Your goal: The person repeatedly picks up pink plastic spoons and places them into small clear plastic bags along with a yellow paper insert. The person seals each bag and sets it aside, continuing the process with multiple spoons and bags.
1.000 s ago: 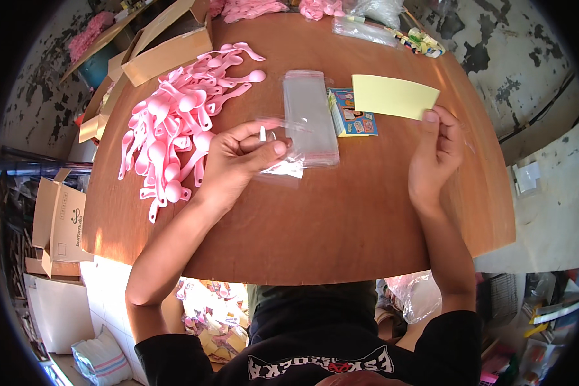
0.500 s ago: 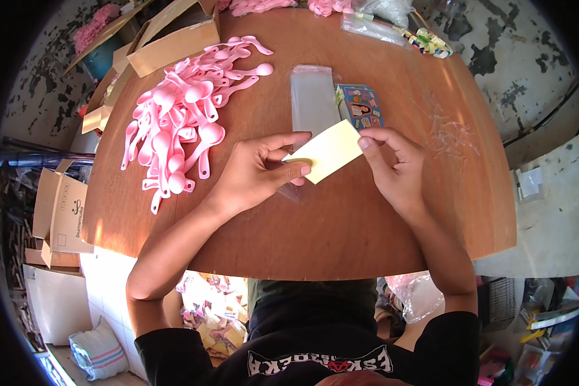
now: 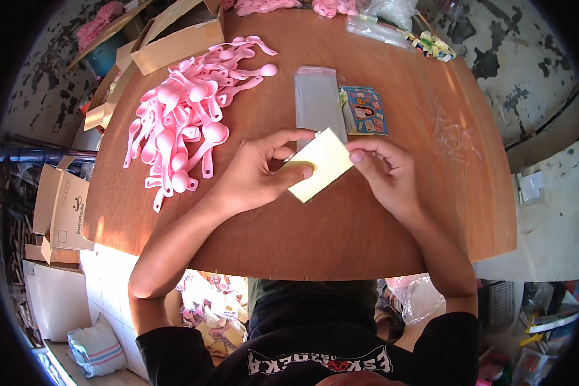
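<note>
Spoons (image 3: 182,116) lie on the counter (image 3: 341,244), left of the bags (image 3: 317,100), before a box (image 3: 180,48). Cards (image 3: 365,116) sit right of the bags.

One wide fisheye camera, the left of a pair worn on the person's head, looked down and forward from above the black shirt (image 3: 296,340) at the bottom edge. The left hand (image 3: 263,168) and right hand (image 3: 387,172) lay close below it, near mid-picture. The table (image 3: 341,238) spread beneath them toward the top, and the wall (image 3: 511,64) bent toward the dark round rim.
</note>
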Available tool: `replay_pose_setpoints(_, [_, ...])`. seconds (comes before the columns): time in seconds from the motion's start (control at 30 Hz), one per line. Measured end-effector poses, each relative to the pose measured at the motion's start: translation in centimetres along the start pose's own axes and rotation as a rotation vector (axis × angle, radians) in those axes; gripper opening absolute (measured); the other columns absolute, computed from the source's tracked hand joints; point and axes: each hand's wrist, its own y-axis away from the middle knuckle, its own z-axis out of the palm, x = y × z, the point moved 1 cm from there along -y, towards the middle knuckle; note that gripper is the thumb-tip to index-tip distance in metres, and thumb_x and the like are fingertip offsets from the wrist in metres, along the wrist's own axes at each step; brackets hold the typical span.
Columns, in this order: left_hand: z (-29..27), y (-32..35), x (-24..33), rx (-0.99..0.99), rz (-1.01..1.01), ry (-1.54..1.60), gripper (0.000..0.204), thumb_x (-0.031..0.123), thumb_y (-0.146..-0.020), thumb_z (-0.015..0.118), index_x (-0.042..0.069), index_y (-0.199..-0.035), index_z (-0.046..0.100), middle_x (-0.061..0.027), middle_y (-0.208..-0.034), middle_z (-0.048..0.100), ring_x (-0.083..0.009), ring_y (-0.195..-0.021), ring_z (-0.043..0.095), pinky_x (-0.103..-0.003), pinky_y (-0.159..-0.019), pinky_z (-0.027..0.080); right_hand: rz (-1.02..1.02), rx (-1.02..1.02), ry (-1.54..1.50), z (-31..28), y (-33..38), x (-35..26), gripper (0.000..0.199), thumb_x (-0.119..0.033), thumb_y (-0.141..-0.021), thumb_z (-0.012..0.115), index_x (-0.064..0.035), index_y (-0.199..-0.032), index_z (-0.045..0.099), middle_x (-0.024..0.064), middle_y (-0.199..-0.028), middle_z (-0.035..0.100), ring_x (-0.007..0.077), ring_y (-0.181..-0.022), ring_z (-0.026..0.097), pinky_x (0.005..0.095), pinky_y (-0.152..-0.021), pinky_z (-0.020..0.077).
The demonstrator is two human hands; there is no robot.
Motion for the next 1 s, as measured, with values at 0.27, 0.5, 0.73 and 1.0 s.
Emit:
replay_pose_setpoints(0.27, [0.4, 0.4, 0.2, 0.022, 0.089, -0.109, 0.046, 0.007, -0.090, 0.070, -0.002, -0.132, 0.053, -0.0102, -0.097, 0.073, -0.0059, -0.086, 0.063, -0.024, -0.072, 0.051, -0.162, -0.286, 0.029, 1.3, 0.4, -1.0, 0.022, -0.006, -0.087, 0.070, -0.0041, -0.109, 0.069, 0.0104, -0.109, 0.064, 0.0205, -0.099, 0.063, 0.0323, -0.085, 0.0510])
replay_pose_setpoints(0.5, [0.6, 0.5, 0.9, 0.032, 0.129, -0.216, 0.045, 0.006, -0.088, 0.072, -0.002, -0.129, 0.057, -0.0102, -0.087, 0.074, -0.0053, -0.078, 0.063, -0.023, -0.066, 0.050, -0.033, -0.309, -0.003, 1.2, 0.8, -0.7, 0.025, -0.006, -0.089, 0.069, -0.0027, -0.113, 0.067, 0.0087, -0.105, 0.068, 0.0151, -0.091, 0.065, 0.0296, -0.082, 0.0515])
replay_pose_setpoints(0.73, [1.0, 0.6, 0.3, 0.043, 0.152, -0.153, 0.049, 0.006, -0.088, 0.072, -0.001, -0.133, 0.053, -0.0111, -0.093, 0.074, -0.0059, -0.084, 0.064, -0.023, -0.070, 0.051, 0.060, -0.335, -0.114, 1.6, 1.1, -0.3, 0.021, -0.004, -0.091, 0.067, 0.0000, -0.112, 0.066, 0.0079, -0.102, 0.069, 0.0112, -0.087, 0.066, 0.0262, -0.075, 0.0540])
replay_pose_setpoints(1.0, [0.4, 0.0, -0.2, -0.028, 0.061, 0.093, 0.047, 0.015, -0.090, 0.073, -0.004, -0.128, 0.054, -0.0066, -0.098, 0.071, -0.0063, -0.089, 0.062, -0.024, -0.076, 0.050, 0.137, -0.101, -0.240, 0.6, 0.6, -0.2, 0.020, -0.001, -0.091, 0.064, 0.0037, -0.111, 0.063, 0.0064, -0.098, 0.065, 0.0100, -0.086, 0.064, 0.0235, -0.076, 0.0541])
